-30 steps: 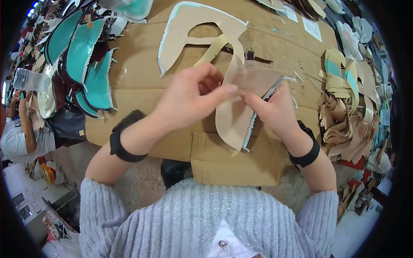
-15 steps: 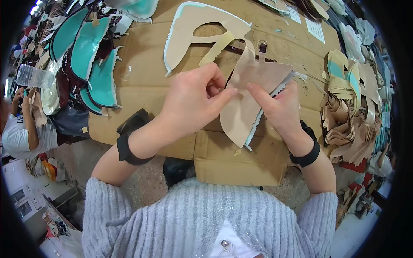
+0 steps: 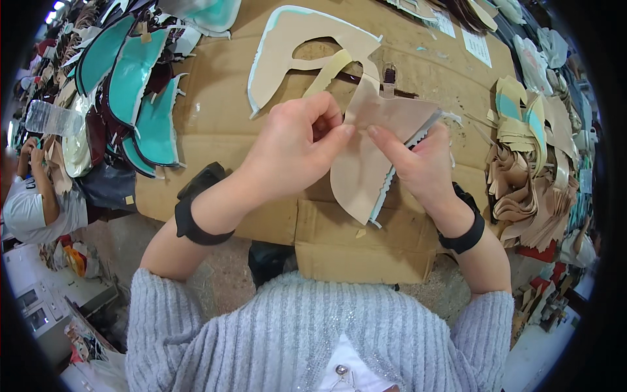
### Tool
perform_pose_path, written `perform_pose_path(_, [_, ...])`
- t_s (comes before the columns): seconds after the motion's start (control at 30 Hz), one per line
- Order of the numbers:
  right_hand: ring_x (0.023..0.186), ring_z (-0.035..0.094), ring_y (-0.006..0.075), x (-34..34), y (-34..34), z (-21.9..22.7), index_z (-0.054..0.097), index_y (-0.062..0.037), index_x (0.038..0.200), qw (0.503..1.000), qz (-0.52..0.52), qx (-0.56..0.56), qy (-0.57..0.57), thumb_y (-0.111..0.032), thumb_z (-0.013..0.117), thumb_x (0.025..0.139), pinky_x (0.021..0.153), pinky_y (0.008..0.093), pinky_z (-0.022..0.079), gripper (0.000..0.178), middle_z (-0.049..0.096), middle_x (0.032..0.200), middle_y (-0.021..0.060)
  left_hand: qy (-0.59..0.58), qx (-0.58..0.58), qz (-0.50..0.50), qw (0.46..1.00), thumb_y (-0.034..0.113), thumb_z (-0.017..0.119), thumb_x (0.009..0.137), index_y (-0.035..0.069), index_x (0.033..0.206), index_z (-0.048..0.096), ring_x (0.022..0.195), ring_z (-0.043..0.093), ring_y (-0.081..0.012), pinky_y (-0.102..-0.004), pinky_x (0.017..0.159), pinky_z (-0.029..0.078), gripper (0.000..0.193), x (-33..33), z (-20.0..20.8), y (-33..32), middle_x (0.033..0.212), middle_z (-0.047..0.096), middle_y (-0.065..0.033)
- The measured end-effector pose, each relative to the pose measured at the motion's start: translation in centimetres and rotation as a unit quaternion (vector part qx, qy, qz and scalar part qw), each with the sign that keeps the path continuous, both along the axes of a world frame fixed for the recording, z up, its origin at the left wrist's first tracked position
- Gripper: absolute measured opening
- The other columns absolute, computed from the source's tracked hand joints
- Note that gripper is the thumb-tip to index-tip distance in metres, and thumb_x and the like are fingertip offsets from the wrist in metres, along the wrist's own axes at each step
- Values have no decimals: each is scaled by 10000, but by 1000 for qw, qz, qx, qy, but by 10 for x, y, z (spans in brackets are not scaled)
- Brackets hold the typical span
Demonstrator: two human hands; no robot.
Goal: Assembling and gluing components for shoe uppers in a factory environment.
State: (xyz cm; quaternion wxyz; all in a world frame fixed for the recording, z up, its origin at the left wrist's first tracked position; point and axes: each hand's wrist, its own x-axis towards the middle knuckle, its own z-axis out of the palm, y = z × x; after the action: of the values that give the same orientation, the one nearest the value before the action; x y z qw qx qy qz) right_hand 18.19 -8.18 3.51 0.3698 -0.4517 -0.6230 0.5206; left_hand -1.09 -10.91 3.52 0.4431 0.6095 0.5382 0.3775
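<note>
Between my hands is a beige shoe upper piece [image 3: 358, 171] with a zigzag-cut pale edge along its right side. My left hand [image 3: 297, 140] pinches its left edge between thumb and curled fingers. On the other side my right hand [image 3: 418, 157] grips the right edge, its thumb flat on the face and its fingers hidden underneath. Beyond my hands lies a larger beige upper piece [image 3: 277, 62] with a cut-out opening and a white and turquoise rim. A pale yellow strip [image 3: 328, 73] crosses between the two pieces. A small dark tab [image 3: 389, 75] shows just behind the held piece.
Brown cardboard [image 3: 215, 117] covers the table. Turquoise-lined pieces [image 3: 134, 78] are piled at the left, beside a clear plastic bottle [image 3: 55, 117]. Stacks of beige cut pieces [image 3: 526, 189] stand at the right edge. Farther left, another person [image 3: 42, 196] is at work.
The held piece has shifted slightly left along with my right hand. My left thumb has moved a little up and left, closer against the piece's edge.
</note>
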Motion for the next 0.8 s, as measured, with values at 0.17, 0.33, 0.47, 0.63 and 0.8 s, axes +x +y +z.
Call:
perform_pose_path(0.17, [722, 629, 95, 1, -2, 1, 668, 55, 963, 999, 1, -33, 32, -63, 661, 824, 637, 259, 504, 182, 697, 835, 72, -40, -51, -11, 998, 105, 663, 873, 30, 762, 511, 594, 400, 19, -166, 490, 314, 202, -3, 2, 3, 682, 487, 66])
perform_pose_path(0.33, [753, 639, 99, 0, -6, -6, 652, 65, 979, 995, -19, -44, 88, -55, 658, 826, 660, 259, 514, 195, 695, 866, 71, 1, -16, -27, 1000, 111, 675, 859, 15, 792, 525, 600, 419, 19, -157, 495, 331, 190, -3, 4, 7, 686, 508, 56])
perform_pose_path(0.47, [781, 644, 110, -1, -4, -5, 641, 68, 996, 992, -10, -75, 105, -59, 651, 830, 676, 262, 520, 210, 692, 901, 83, -4, 49, -12, 999, 108, 673, 858, -2, 822, 551, 605, 437, 13, -155, 503, 350, 168, -2, -1, 7, 688, 519, 50])
perform_pose_path(0.63, [795, 647, 119, 0, -6, 2, 634, 70, 1009, 995, 12, -94, 39, -74, 647, 836, 677, 269, 522, 225, 689, 912, 95, 3, -23, -24, 999, 106, 681, 853, -5, 818, 576, 604, 445, 4, -162, 506, 355, 156, 3, 7, 5, 675, 535, 53])
perform_pose_path(0.8, [746, 651, 132, -3, -7, 3, 644, 69, 967, 993, 19, -89, 78, -105, 650, 864, 637, 272, 519, 202, 689, 856, 88, 18, 9, -17, 1000, 127, 688, 855, 6, 741, 557, 590, 427, 9, -180, 488, 330, 211, 1, -1, 7, 635, 510, 64])
